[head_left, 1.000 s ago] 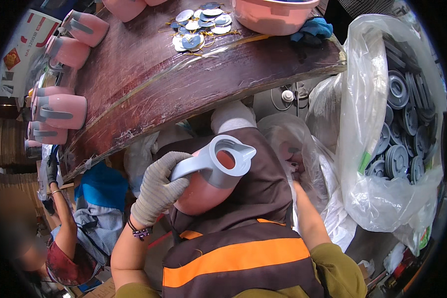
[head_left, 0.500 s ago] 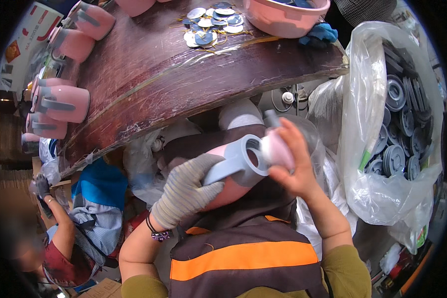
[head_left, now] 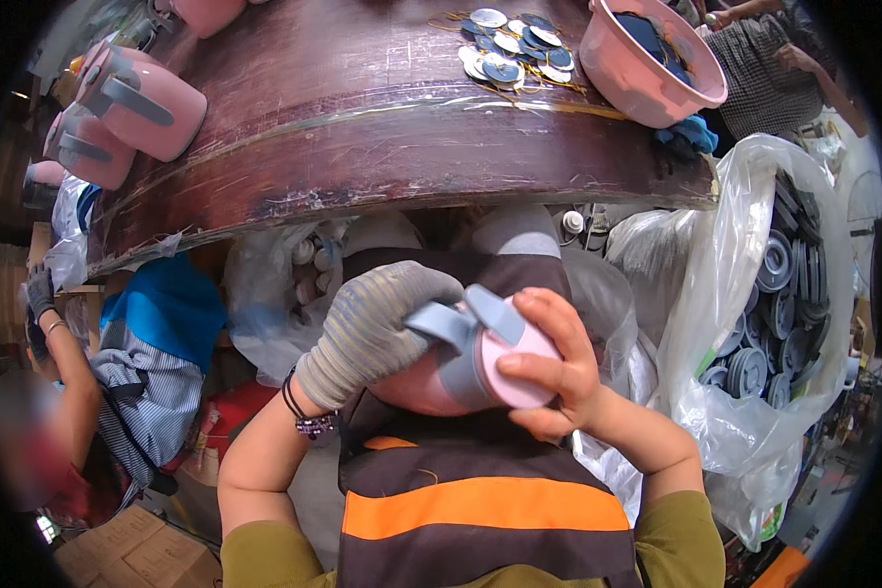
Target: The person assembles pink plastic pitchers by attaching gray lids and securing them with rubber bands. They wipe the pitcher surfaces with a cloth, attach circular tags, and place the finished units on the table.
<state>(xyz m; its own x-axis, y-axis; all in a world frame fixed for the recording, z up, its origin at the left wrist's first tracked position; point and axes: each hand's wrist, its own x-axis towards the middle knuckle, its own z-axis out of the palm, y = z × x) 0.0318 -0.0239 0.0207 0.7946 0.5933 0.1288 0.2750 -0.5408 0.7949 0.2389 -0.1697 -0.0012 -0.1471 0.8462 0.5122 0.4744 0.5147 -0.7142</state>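
A pink thermal jug (head_left: 419, 384) with a grey collar and handle lies tilted over my lap, its mouth toward the right. My left hand (head_left: 377, 318), in a striped grey knit glove, is closed round its handle. At the mouth sits a pink lid (head_left: 521, 375) with a grey lever. My bare right hand (head_left: 563, 367) grips this lid, thumb across its top and fingers round the far edge. The lid touches the collar; whether it is fastened I cannot tell.
More pink jugs (head_left: 139, 103) stand on the dark wooden table (head_left: 294, 162) at left. Round tags on strings (head_left: 514, 49) and a pink basin (head_left: 647, 73) are at the back. A plastic bag (head_left: 691, 343) at right holds grey round parts (head_left: 750, 372). A co-worker (head_left: 157, 382) sits at left.
My right hand has brought the lid onto the jug's mouth, which was uncovered before. The view has shifted, so the table and bag appear lower.
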